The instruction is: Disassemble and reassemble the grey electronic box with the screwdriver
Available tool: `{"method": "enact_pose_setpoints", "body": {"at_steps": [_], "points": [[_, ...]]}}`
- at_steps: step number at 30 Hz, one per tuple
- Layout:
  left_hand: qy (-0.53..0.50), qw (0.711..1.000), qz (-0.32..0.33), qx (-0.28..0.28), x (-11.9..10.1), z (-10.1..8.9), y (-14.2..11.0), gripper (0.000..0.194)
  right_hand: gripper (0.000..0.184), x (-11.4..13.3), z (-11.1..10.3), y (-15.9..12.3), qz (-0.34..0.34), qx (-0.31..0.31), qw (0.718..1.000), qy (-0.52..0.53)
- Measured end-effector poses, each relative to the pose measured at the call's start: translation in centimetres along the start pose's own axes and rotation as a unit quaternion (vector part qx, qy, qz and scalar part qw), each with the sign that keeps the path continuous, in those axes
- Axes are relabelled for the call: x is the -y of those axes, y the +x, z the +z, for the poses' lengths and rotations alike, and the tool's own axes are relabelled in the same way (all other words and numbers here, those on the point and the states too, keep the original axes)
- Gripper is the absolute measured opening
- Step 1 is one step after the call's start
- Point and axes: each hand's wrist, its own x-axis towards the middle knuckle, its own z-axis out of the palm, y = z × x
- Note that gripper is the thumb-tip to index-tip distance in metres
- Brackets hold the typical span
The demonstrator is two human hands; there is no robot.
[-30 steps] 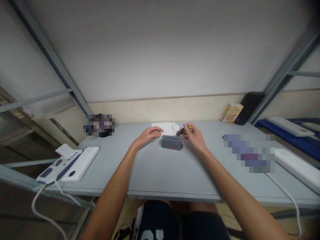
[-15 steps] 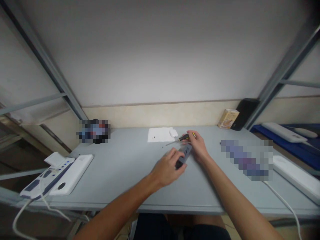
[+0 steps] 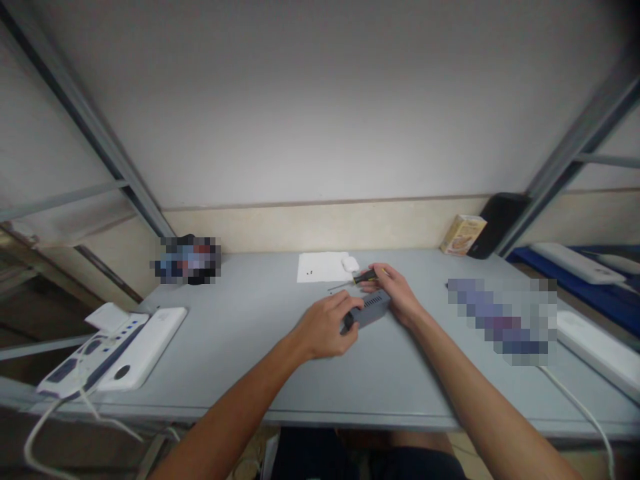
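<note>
A small grey box (image 3: pixel 371 308) with a row of vent slots lies on the grey table (image 3: pixel 260 360), turned at an angle. My left hand (image 3: pixel 327 325) is closed on its near end. My right hand (image 3: pixel 395 293) rests against the box's far end and holds a screwdriver (image 3: pixel 356 278) with a black and yellow handle, its thin shaft pointing left. Just beyond lies a white paper sheet (image 3: pixel 320 267) with a few small dark specks on it, and a small white lump (image 3: pixel 350 263) at its right edge.
A white power strip (image 3: pixel 90 347) with a cable and a white flat device (image 3: pixel 145 337) sit at the table's left end. A carton (image 3: pixel 463 235) and a black object (image 3: pixel 497 217) stand at the back right. Another white strip (image 3: pixel 597 347) lies at the right. Metal frame bars rise on both sides.
My left hand came from the paper to the grey box and gripped its near end. The box was swung from lying crosswise to lying at an angle. The right hand kept the screwdriver.
</note>
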Motion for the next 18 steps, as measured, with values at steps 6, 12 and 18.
{"method": "enact_pose_setpoints", "body": {"at_steps": [6, 12, 18], "points": [[-0.065, 0.995, -0.063, -0.045, 2.5, -1.9, 0.2, 0.024, 0.016, 0.1, -0.2, 0.4, 0.019, -0.043, 0.999, 0.017], [0.023, 0.976, -0.177, -0.126, 5.8, -1.1, 0.3, 0.020, 0.019, 0.2, -0.1, 0.3, 0.022, -0.042, 0.999, -0.019], [0.087, 0.977, -0.183, -0.069, 6.2, -0.8, -0.1, 0.017, 0.019, 0.3, 0.4, 0.0, 0.020, -0.009, 0.999, -0.028]]}}
